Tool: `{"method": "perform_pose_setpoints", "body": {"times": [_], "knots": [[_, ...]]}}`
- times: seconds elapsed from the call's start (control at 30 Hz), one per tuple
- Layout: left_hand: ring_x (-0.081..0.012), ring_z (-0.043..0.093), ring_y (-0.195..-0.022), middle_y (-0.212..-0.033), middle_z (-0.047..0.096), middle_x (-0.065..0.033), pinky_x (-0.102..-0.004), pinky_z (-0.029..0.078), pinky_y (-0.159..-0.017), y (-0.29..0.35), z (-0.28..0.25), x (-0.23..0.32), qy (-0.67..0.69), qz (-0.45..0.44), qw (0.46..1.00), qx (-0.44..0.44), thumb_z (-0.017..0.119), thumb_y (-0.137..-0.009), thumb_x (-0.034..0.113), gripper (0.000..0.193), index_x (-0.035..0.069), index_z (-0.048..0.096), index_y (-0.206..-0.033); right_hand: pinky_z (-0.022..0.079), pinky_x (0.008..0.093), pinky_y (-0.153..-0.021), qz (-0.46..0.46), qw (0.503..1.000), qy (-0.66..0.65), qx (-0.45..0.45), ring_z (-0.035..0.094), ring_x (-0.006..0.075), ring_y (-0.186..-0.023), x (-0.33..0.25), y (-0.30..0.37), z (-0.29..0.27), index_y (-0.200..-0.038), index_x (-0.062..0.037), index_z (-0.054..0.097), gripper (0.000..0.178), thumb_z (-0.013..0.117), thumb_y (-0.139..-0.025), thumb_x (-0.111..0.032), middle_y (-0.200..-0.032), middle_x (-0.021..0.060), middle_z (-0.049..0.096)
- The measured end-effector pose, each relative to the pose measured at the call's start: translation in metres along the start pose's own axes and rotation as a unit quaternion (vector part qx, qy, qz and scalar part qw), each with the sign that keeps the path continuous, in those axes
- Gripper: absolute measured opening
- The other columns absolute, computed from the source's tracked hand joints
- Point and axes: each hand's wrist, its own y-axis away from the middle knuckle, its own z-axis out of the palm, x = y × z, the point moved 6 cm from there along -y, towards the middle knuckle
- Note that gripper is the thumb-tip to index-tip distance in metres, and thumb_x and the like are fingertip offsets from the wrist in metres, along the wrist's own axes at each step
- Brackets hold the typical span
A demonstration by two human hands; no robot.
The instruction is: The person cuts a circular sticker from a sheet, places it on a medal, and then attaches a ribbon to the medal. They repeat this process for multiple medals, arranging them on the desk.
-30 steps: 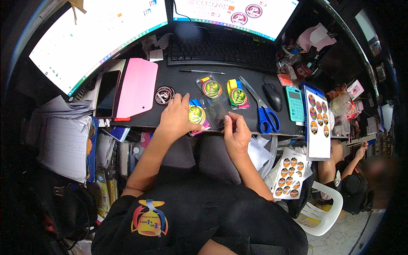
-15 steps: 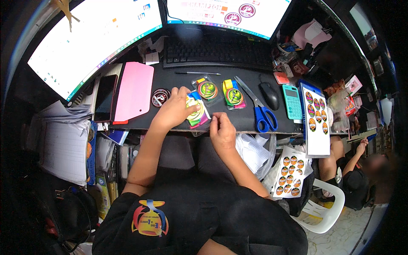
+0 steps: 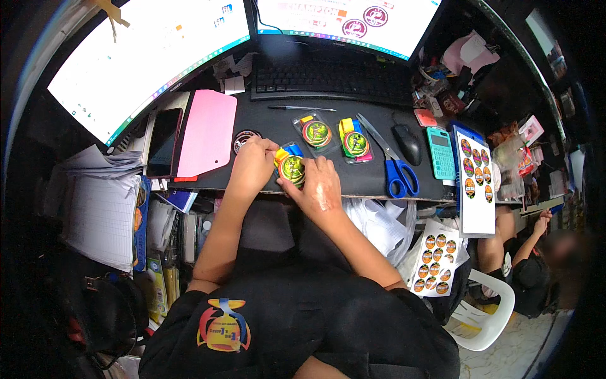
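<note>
The black table (image 3: 372, 180) filled a cluttered room, with a white chair (image 3: 492, 336) on the pale floor (image 3: 489, 367) to the right. There were three medals (image 3: 317, 133): two lay in clear packets, and the third medal (image 3: 291, 170) was near the front edge, grasped by both hands (the left hand (image 3: 254, 167) at its ribbon, the right hand (image 3: 319, 189) at its side). One pen (image 3: 302, 108), one mouse (image 3: 407, 144) and one pair of scissors (image 3: 401, 177) lay around. The left hand partly blocked a dark disc (image 3: 243, 140); two monitors (image 3: 151, 57) stood behind.
</note>
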Motion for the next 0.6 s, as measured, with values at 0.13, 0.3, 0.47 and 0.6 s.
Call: {"method": "perform_pose_setpoints", "body": {"times": [0.13,0.3,0.47,0.6], "knots": [[-0.0333,0.062,-0.088,-0.097,0.062,-0.0190,-0.0395,0.049,-0.081,0.002,-0.004,0.005,-0.039,0.038,0.998,0.012,0.057,-0.080,0.002,0.018,-0.002,0.067,-0.093,0.044,0.0431,-0.072,-0.002,0.999,0.026,-0.046,0.054,0.0332,-0.089,-0.006,-0.008,0.001,-0.096,0.0000,0.062,0.047,0.078,-0.070,-0.035,-0.089,0.0161,0.055],[-0.0322,0.062,-0.088,-0.095,0.062,-0.0163,-0.0384,0.050,-0.079,0.007,-0.005,0.003,0.024,0.034,0.999,0.020,0.058,-0.077,0.000,0.027,0.001,0.063,-0.104,0.044,0.0429,-0.067,-0.057,0.998,0.008,-0.006,0.056,0.0328,-0.079,-0.010,-0.015,-0.002,-0.085,-0.0021,0.061,0.025,0.069,-0.078,-0.025,-0.082,0.0142,0.057],[-0.0221,0.063,-0.071,-0.090,0.062,-0.0144,-0.0325,0.051,-0.069,0.002,-0.005,0.011,-0.054,0.076,0.994,0.058,0.060,-0.076,-0.001,0.032,0.001,0.063,-0.108,0.045,0.0454,-0.062,-0.025,0.987,-0.092,0.132,0.059,0.0358,-0.069,0.008,-0.024,-0.013,-0.086,-0.0005,0.058,0.015,0.057,-0.089,-0.015,-0.075,0.0172,0.058],[-0.0249,0.065,-0.095,-0.108,0.064,-0.0159,-0.0324,0.050,-0.082,-0.005,-0.008,0.028,0.173,0.101,0.972,0.125,0.061,-0.088,0.012,0.032,0.004,0.059,-0.119,0.047,0.0345,-0.058,0.085,0.967,-0.177,0.160,0.059,0.0207,-0.062,0.038,-0.032,-0.023,-0.089,-0.0002,0.055,0.021,0.053,-0.096,-0.020,-0.070,0.0115,0.058]]}}
